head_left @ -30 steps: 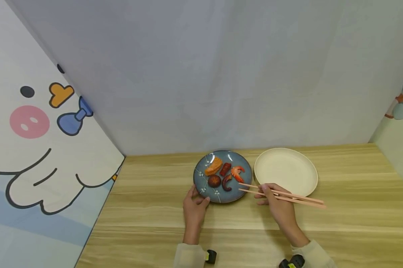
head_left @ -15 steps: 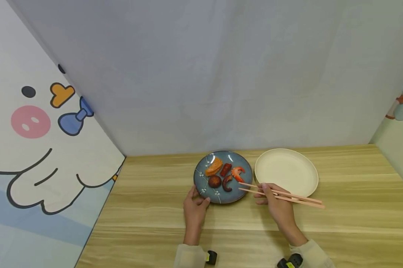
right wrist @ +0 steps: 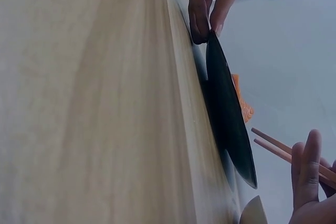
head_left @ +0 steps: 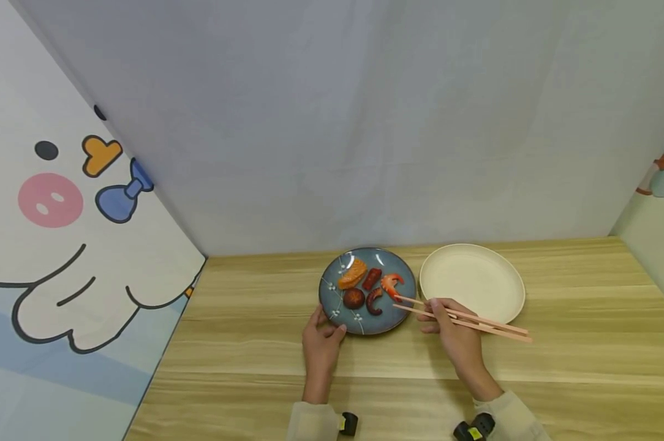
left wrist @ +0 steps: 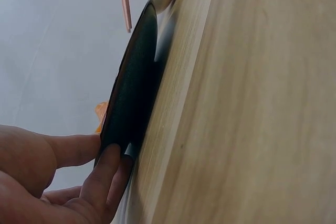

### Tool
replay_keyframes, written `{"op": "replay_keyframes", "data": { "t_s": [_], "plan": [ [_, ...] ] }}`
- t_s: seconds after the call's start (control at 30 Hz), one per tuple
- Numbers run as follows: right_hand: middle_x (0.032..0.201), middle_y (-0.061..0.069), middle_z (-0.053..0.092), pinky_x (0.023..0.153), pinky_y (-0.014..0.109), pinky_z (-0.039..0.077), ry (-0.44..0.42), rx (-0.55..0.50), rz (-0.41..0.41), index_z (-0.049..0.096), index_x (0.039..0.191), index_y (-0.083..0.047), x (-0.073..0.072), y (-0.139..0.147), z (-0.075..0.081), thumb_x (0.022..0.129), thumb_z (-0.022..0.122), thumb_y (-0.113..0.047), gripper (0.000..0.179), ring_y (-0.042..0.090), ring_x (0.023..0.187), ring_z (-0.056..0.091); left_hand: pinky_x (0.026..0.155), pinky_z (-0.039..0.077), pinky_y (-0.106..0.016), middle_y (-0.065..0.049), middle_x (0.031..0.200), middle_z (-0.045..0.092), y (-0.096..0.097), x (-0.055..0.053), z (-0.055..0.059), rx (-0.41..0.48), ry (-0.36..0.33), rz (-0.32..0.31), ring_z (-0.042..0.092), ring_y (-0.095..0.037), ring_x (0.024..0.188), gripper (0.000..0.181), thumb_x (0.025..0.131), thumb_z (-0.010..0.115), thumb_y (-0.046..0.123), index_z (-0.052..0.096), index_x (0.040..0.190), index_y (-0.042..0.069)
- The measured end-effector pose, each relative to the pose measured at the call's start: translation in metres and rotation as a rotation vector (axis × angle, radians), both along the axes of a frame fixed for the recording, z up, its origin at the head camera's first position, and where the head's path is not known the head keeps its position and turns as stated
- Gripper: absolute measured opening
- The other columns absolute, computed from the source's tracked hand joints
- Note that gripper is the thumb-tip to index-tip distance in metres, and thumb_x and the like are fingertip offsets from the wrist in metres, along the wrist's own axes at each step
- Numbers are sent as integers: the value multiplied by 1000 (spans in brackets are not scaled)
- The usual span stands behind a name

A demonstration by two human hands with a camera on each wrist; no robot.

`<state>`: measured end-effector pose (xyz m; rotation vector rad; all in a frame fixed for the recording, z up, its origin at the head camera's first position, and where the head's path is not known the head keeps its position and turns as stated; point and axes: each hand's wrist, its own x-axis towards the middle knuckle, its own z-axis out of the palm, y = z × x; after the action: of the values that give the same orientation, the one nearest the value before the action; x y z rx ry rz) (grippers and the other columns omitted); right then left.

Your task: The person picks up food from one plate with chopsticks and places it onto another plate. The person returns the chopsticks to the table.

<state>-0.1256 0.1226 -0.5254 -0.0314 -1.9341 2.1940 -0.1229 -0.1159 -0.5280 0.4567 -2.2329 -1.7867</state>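
Note:
My left hand [head_left: 322, 349] pinches the near left rim of a dark blue plate [head_left: 378, 324], thumb above and fingers beneath. In the left wrist view that rim is tipped up off the table. On the plate lie a salmon slice [head_left: 352, 274], a red piece of meat [head_left: 372, 278], a shrimp [head_left: 391, 285], a brown mushroom cap [head_left: 354, 298] and a curled octopus tentacle [head_left: 373, 302]. My right hand [head_left: 460, 344] holds pink chopsticks [head_left: 511, 335], their tips parted over the plate's right side. One tip overlaps the shrimp's lower end in the head view.
A cream plate [head_left: 470, 278] with nothing on it stands close to the right of the blue one, partly behind my right hand. The wood-grain table [head_left: 244, 331] ends at a grey backdrop [head_left: 365, 122]. A cartoon-printed panel [head_left: 62, 257] borders the left side.
The chopstick tips have shifted slightly up toward the shrimp and spread a little wider, with the right wrist moving slightly left. My left hand and the blue plate stay in place.

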Motion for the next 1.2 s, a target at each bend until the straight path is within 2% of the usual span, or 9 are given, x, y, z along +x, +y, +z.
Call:
{"op": "replay_keyframes", "data": {
  "t_s": [0.43,0.87,1.03,1.2],
  "plan": [
    [93,5,77,63,25,66,17,-65,-24,63,113,26,-7,-5,-3,108,56,-2,29,7,75,76,59,51,-12,-31,122,63,-1,0,0,3,2,-9,69,-27,84,69,83,76,-16,47,146,-19],
    [92,9,74,62,26,66,24,-67,-67,65,112,24,-15,-11,-6,106,58,1,25,14,74,77,59,51,-12,-30,123,62,-1,-2,-4,2,-10,-5,67,-20,80,69,84,76,-15,48,147,-18],
    [93,11,74,62,26,66,33,-85,-74,64,113,24,-16,-13,-6,106,58,1,25,13,73,77,60,51,-12,-30,123,63,-1,-3,-4,0,-23,-2,69,-23,83,69,85,75,-15,47,147,-18],
    [91,10,73,61,26,66,43,-99,-80,62,112,26,-17,-16,-6,106,58,2,25,11,70,76,60,52,-13,-31,123,63,-1,-2,-4,-12,-6,-5,70,-26,84,68,85,76,-14,47,147,-19]
  ]
}}
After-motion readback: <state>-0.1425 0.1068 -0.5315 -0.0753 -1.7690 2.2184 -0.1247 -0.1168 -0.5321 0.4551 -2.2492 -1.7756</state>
